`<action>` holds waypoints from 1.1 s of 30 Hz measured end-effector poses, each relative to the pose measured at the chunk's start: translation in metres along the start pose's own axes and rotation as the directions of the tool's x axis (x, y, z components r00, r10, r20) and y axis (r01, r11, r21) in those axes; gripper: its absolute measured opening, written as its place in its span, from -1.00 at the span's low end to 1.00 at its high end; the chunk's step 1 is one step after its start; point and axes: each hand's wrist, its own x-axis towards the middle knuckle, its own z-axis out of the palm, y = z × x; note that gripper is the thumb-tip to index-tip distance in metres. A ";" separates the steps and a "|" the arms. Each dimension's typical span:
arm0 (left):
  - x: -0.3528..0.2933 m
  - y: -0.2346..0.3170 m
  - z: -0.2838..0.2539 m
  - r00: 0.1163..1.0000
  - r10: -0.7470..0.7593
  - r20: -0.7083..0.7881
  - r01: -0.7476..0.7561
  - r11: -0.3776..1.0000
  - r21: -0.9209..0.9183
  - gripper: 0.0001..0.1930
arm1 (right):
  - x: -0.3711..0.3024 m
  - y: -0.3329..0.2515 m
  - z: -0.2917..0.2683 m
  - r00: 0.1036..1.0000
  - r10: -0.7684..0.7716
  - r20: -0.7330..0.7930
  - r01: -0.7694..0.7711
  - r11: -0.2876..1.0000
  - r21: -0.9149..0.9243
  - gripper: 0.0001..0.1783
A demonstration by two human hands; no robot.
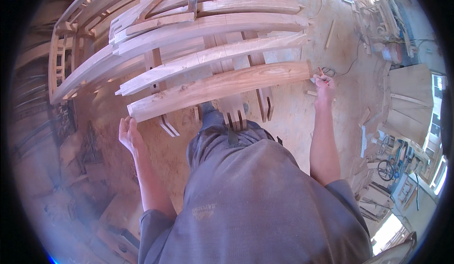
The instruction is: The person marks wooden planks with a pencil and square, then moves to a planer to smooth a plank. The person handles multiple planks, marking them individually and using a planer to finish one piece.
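Note:
A wide, gently curved wooden plank [222, 83] lies crosswise in front of my body, on top of several slotted wooden pieces. At its left end my left hand [130, 134] has its fingers closed on the lower corner. My right hand [324, 86] is just past the plank's right end, its fingers pinched round a thin reddish pencil [321, 70]. Whether that hand also touches the plank, I cannot tell. Beyond the plank runs a narrower rail [213, 55] with a cut tenon at its left end.
More curved rails [250, 26] lie farther away, with a wooden triangular frame [191, 4] on top. Slotted uprights [231, 108] stick out toward my waist. An assembled slatted frame [56, 65] stands at the left. Machinery with a handwheel [385, 169] is at the right; offcuts [329, 33] litter the floor.

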 end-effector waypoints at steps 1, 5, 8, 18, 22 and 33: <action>0.004 -0.001 0.005 0.996 -0.034 -0.080 0.030 0.998 -0.052 -0.72 | 0.002 0.001 0.002 1.000 0.010 -0.003 -0.010 0.999 -0.037 -0.71; 0.024 0.006 0.013 0.984 -0.171 0.043 0.176 0.972 -0.154 -0.71 | 0.037 0.011 -0.009 0.992 -0.036 0.118 0.046 0.996 -0.076 -0.78; 0.030 0.014 0.026 0.980 -0.194 0.049 0.198 0.975 -0.098 -0.67 | 0.034 0.013 0.007 0.984 0.002 0.177 0.025 0.989 -0.149 -0.76; 0.011 -0.006 0.034 0.989 -0.123 -0.078 0.111 0.983 -0.148 -0.37 | 0.034 0.013 -0.007 0.992 -0.053 0.115 0.091 0.930 -0.356 -0.75; -0.005 -0.030 0.032 0.973 -0.153 -0.174 0.146 0.988 -0.056 -0.19 | -0.003 -0.007 0.005 0.944 -0.306 0.127 0.331 0.858 -0.392 -0.79; -0.134 0.060 0.081 0.812 0.537 0.230 -0.578 0.682 0.448 -0.29 | -0.145 -0.056 0.040 0.846 -0.376 0.378 0.497 0.811 -0.308 -0.74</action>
